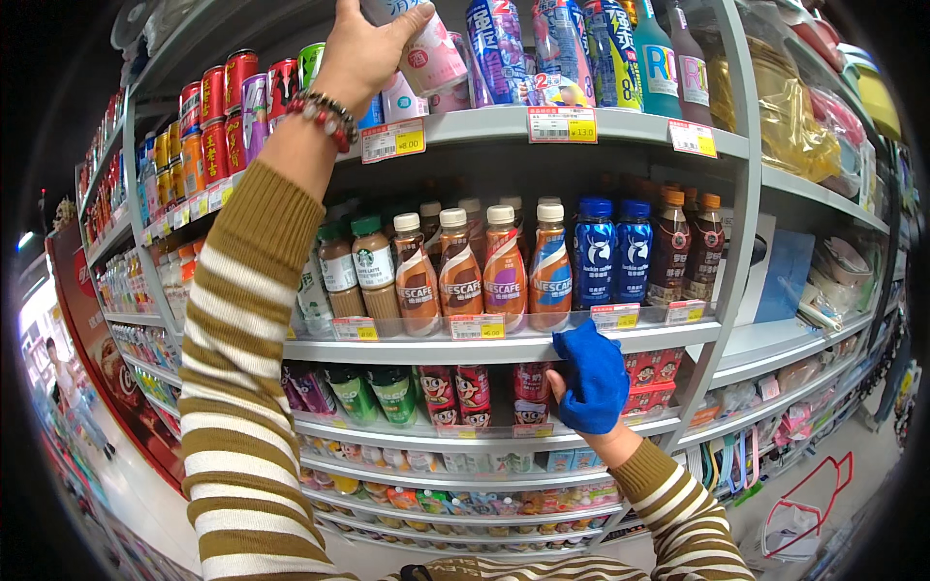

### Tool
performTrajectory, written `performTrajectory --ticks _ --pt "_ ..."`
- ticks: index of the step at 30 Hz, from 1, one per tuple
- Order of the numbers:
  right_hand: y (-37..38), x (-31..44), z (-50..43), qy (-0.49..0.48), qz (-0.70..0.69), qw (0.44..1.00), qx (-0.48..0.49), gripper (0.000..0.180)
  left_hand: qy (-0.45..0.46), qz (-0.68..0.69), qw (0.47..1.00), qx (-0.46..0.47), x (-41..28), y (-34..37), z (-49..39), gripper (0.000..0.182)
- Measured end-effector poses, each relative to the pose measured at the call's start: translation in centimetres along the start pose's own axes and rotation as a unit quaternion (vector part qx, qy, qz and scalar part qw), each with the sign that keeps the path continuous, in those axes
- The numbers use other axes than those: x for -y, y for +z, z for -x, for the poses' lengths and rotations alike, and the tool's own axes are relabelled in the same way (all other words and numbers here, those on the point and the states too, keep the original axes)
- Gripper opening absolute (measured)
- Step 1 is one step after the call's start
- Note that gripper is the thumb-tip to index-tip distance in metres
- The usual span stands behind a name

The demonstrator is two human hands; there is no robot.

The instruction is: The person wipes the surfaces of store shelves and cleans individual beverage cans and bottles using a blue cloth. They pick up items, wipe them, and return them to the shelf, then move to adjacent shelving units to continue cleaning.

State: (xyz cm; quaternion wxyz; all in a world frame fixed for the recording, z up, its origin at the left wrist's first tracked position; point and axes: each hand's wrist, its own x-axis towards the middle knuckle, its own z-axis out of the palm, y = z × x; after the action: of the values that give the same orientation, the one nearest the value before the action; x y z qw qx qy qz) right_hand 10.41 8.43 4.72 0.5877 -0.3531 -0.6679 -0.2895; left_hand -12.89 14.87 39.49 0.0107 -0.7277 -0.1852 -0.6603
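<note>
My left hand (370, 51), with bead bracelets at the wrist, reaches up to the top shelf and grips a pink and white drink can (429, 54), which is tilted. Tall purple cans (498, 58) stand to its right, and more pink cans are partly behind it. A blue cloth (592, 378) lies over the palm and fingers of my right hand (599, 407), which is near the front edge of the middle shelf (501, 351); its thumb shows at the left of the cloth. Nescafe bottles (454, 279) with white caps stand on that shelf.
Red cans (213, 152) line the shelves at left. Blue-capped coffee bottles (593, 254) and glass bottles (656, 62) stand at right. Lower shelves hold green cups (392, 396) and packaged goods. A person (69, 392) is far off at left. A red-handled white object (792, 530) is on the floor.
</note>
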Motion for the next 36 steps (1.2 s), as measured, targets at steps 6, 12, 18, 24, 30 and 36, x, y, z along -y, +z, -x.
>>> performTrajectory --ticks 6,12,18,24,30,36 --pt "1.9 -2.9 3.2 -0.059 0.095 0.993 0.043 0.030 0.030 -0.129 0.991 -0.016 3.5 1.7 -4.3 0.104" --pt "2.5 -4.3 3.3 -0.086 0.135 0.986 0.037 0.029 0.002 -0.214 0.977 0.011 3.5 3.7 -3.0 0.101" --pt "4.1 -5.2 3.3 -0.096 0.161 0.982 0.008 0.033 0.070 -0.363 0.928 0.054 4.3 3.4 -4.6 0.096" --pt "4.4 -5.7 4.1 -0.095 0.146 0.985 0.004 0.035 0.046 -0.464 0.879 0.098 3.3 1.7 -5.4 0.101" --pt "4.2 -5.3 4.5 -0.083 0.136 0.987 0.018 0.036 0.232 -0.551 0.801 0.038 5.2 1.2 -7.0 0.094" --pt "4.5 -6.5 5.1 -0.100 0.162 0.982 0.005 0.044 0.148 -0.451 0.866 0.159 4.7 0.4 -7.6 0.079"
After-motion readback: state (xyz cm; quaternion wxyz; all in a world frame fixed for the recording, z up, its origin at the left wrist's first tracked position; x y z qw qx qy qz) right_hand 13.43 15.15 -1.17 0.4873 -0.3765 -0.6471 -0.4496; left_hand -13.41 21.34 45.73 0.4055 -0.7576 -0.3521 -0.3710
